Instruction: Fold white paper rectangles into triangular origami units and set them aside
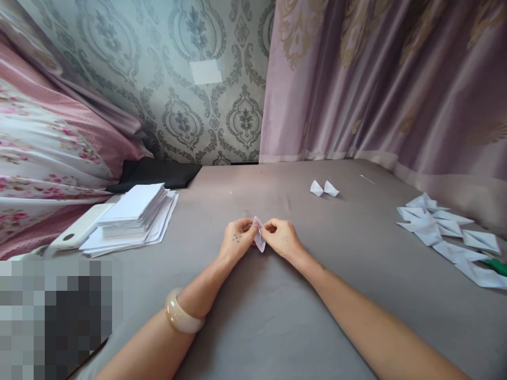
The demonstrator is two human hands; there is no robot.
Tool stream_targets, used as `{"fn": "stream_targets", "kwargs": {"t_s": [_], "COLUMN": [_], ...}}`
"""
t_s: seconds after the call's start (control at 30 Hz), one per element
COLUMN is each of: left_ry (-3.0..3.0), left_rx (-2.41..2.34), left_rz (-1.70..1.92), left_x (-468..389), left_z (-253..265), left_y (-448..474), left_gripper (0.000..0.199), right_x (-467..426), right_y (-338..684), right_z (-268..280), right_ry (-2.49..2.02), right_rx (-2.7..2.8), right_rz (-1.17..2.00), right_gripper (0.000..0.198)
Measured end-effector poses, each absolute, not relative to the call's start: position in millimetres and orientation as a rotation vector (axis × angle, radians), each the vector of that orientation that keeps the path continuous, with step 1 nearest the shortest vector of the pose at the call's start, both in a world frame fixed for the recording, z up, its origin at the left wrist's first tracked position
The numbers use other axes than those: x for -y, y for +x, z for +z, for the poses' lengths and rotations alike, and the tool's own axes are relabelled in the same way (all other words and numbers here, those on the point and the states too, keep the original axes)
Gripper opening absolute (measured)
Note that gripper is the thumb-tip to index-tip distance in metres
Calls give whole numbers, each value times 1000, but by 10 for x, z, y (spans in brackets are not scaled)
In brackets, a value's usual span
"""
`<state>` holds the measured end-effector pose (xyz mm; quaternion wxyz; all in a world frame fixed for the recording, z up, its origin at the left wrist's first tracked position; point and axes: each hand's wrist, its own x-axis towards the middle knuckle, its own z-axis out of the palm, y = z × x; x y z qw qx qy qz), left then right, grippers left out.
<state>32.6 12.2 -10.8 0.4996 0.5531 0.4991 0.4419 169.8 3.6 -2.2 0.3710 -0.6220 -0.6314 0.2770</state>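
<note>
A small folded white paper (259, 240) stands between my two hands above the middle of the grey cloth. Its points stick up and down past my fingers. My left hand (238, 236) pinches its left side between thumb and fingers. On the opposite side, my right hand (283, 236) grips it the same way. The inner folds are partly hidden by my fingertips. Farther back to the right, two small folded paper pieces (324, 189) sit side by side on the cloth.
At the left lies a stack of white paper sheets (134, 211) beside a white board with a hole (85, 229). Behind it is a black folded item (156, 174). Several folded papers (447, 229) are heaped at the right, near a green object (497, 266). Curtains (336, 95) hang behind.
</note>
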Motion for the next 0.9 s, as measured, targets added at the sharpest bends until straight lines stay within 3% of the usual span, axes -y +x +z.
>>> {"fn": "stream_targets", "kwargs": {"t_s": [0.27,0.47,0.67,0.9], "left_ry": [1466,1221,1137,1107], "left_rx": [-1246,-1228,-1245,-1175], "left_rz": [1014,1142,1302,1279], "left_x": [-113,-133,-189,-198], "left_z": [-108,-71,-78,-59], "left_y": [310,296,219,235], "left_gripper": [28,25,23,27], "right_x": [-31,-96,116,218], "right_y": [1681,1740,1718,1705], "right_z": [-45,-72,53,22], "right_ry": [-1575,-1449,-1264,-1368], "right_rx": [1629,1523,1817,2274], "right_rz": [726,840,516,78], "right_gripper": [14,21,25,25]}}
